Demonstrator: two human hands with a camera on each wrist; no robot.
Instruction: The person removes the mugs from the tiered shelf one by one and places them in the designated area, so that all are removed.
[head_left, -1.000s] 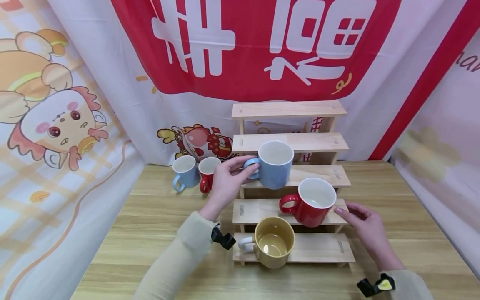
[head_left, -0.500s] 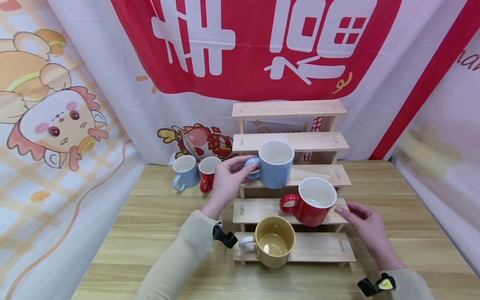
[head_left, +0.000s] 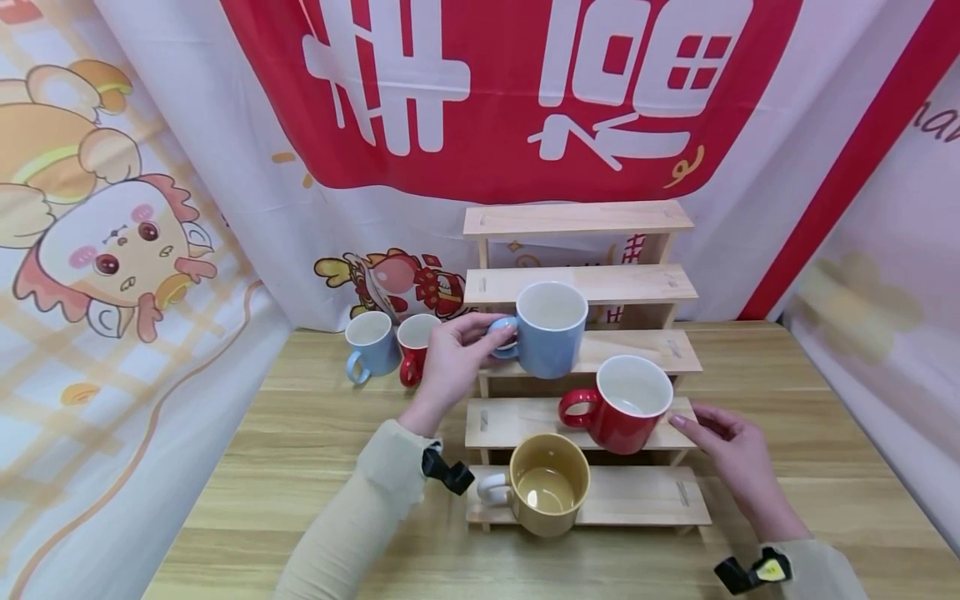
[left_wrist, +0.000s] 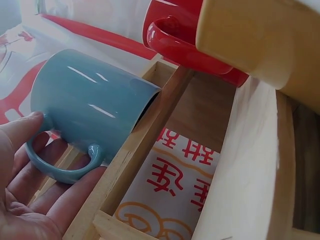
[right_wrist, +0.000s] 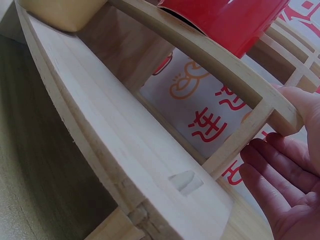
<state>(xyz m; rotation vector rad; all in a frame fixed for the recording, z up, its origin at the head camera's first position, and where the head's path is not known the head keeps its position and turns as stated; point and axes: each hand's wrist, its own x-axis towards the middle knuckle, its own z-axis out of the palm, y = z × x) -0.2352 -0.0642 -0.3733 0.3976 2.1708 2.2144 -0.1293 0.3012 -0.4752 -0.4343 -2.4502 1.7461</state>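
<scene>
As the left hand (head_left: 455, 354) pinches the blue mug (head_left: 552, 337) by its handle, it's just rightward, fronting the middle shelf (head_left: 660, 347), bare plank beyond; past the red mug (head_left: 626, 421), the right hand (head_left: 731, 443) grips the rack (head_left: 637, 493); everything's held steady this last second!

Curtained booth, printed drapes (head_left: 390, 221), wood-grain tabletop (head_left: 247, 500)

Near the centre of the head view we see a glossy light-blue mug (head_left: 552, 340), white inside, mouth up, held by its left-pointing handle at the middle tier of a pale, stepped five-tier wooden stand (head_left: 577, 218).
</scene>
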